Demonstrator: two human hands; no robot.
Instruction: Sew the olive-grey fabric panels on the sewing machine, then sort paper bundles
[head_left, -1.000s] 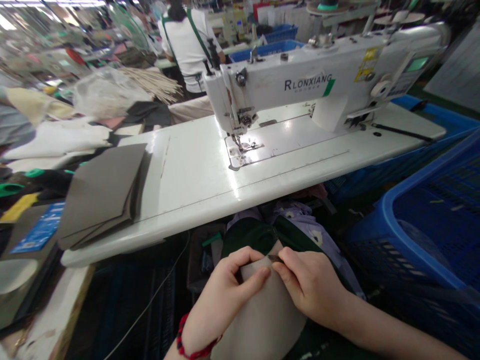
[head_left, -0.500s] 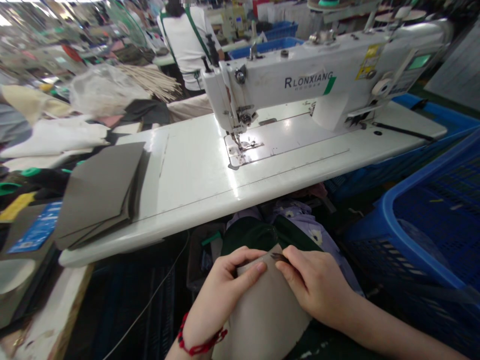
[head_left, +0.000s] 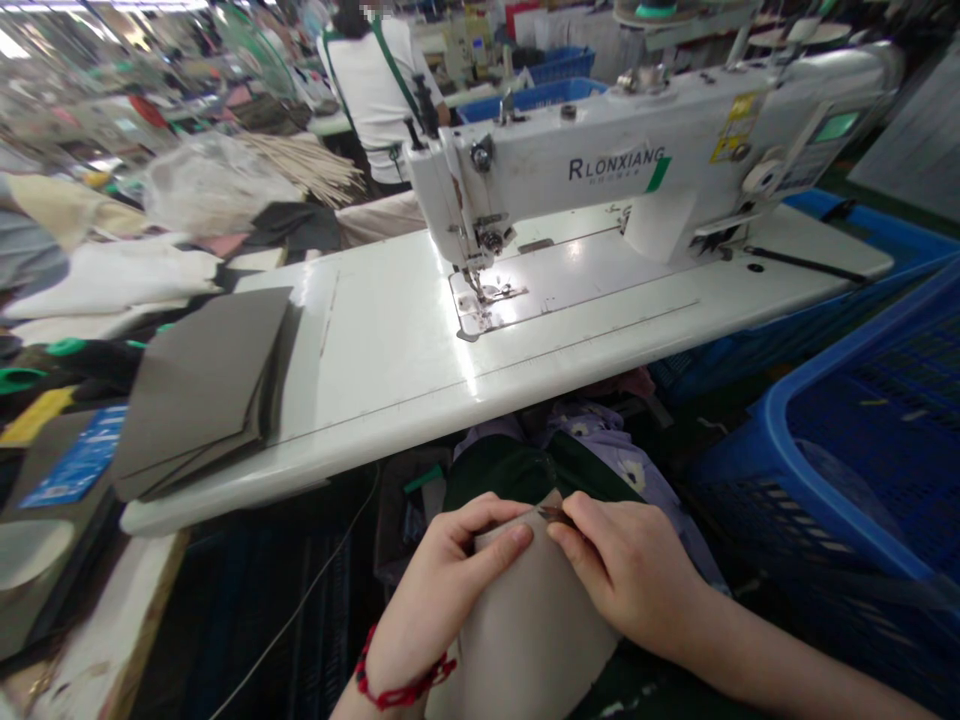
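A beige fabric piece (head_left: 525, 625) lies curved over my lap on a dark green apron (head_left: 510, 470). My left hand (head_left: 469, 570) pinches its upper edge, thumb on top and fingers behind. Between the thumb and fingers of my right hand (head_left: 619, 545) are small dark thread snips (head_left: 553, 514), most of them hidden by the hand. Their tips touch the fabric's top edge near its corner. In front of me stands a white sewing machine (head_left: 585, 165), its needle area apart from both hands.
A stack of grey-brown panels (head_left: 206, 380) rests on the left end of the white table (head_left: 390, 350). At right stands a blue plastic basket (head_left: 780, 420). A person in a white shirt (head_left: 375, 90) is behind the machine. Thread cones (head_left: 82, 360) lie far left.
The snips' tips have shifted slightly left along the fabric edge, with a small turn of my right hand. My left hand keeps its hold.
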